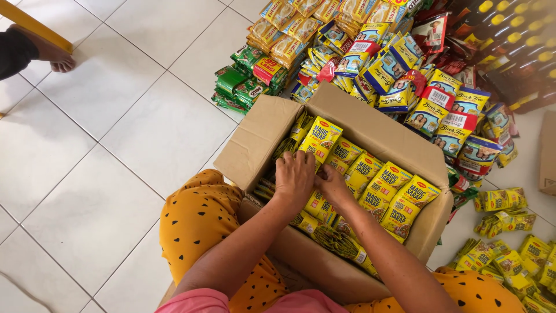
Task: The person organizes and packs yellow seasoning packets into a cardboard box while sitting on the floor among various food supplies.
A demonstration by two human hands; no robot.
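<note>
Yellow sachets [370, 179] stand in rows inside the cardboard box [255, 145], long axes upright. Left hand [294, 178] lies flat, fingers together, atop the rows; right hand [331, 184] touches beside it, fingers curled among packets, grip unclear.
</note>
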